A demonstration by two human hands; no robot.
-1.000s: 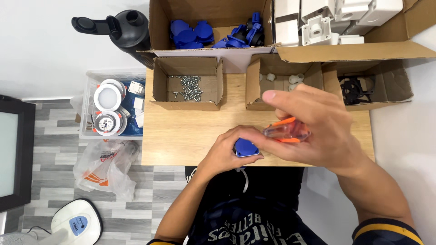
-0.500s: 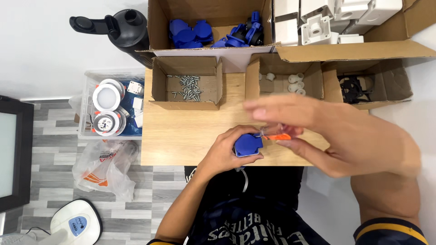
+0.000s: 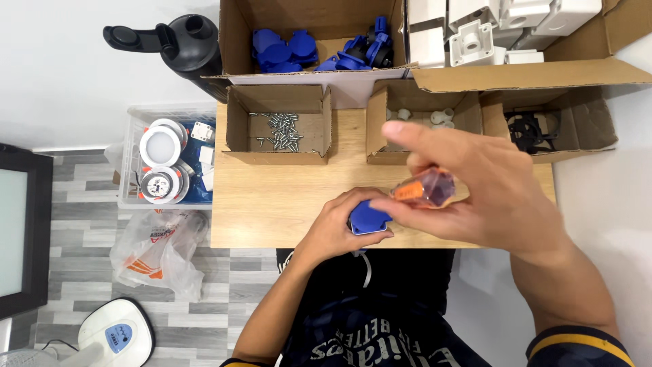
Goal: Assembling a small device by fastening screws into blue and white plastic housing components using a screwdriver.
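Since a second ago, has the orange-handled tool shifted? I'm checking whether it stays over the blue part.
Yes. The orange-handled tool in the right hand sat a little lower beside the middle cardboard box earlier; now it stands slightly higher, over the blue part in the left hand.

Wooden table (image 3: 272, 204), centre frame. Grey plank floor (image 3: 81, 224), lower left. White wall (image 3: 61, 75), upper left. Dark-framed panel (image 3: 20, 231), left edge. Even light.

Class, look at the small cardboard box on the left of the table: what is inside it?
The small cardboard box holds a loose pile of small metal screws on its bare floor. Nothing else shows; whatever lies under the pile is covered.
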